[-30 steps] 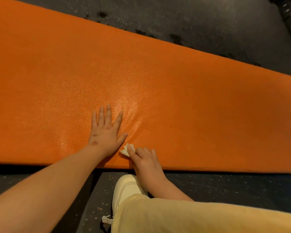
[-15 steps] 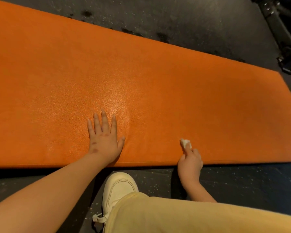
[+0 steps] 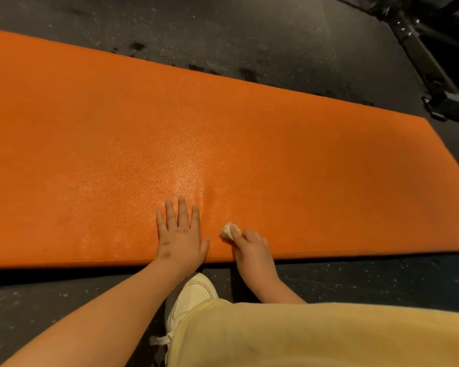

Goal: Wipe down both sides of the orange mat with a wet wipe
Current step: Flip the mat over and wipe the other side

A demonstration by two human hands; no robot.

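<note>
The dark, speckled floor (image 3: 249,35) fills everything around me, with a few darker blotches just past the far edge of the mat, toward 12 o'clock. The orange mat (image 3: 276,160) lies flat on it and runs across my view from 9 o'clock to 3 o'clock. Its far edge slants down to the right and its near edge runs just in front of me. A paler sheen shows on its grainy surface near the middle, just beyond my left fingertips.

My yellow trouser leg (image 3: 316,337) takes up the lower right, from 6 o'clock round to 4 o'clock. My left forearm (image 3: 98,316) comes in from 7 o'clock and reaches up to the mat. At 1 to 2 o'clock a black metal frame (image 3: 424,56) stands on the floor, apart from the mat's far right corner. My white shoe (image 3: 194,295) rests on the floor at 6 o'clock, just short of the mat's near edge, with its toe pointing toward the mat between my two wrists.

My left hand (image 3: 179,239) lies palm down on the mat close to the near edge. Its fingers (image 3: 182,213) are straight, slightly spread and pressed flat, holding nothing. My right hand (image 3: 252,252) sits just beside it at its 3 o'clock, also over the near edge, with its fingers curled. They pinch the wet wipe (image 3: 227,230), a small crumpled white wad, against the mat, and the wad pokes out at the hand's 11 o'clock side, between my two hands.
</note>
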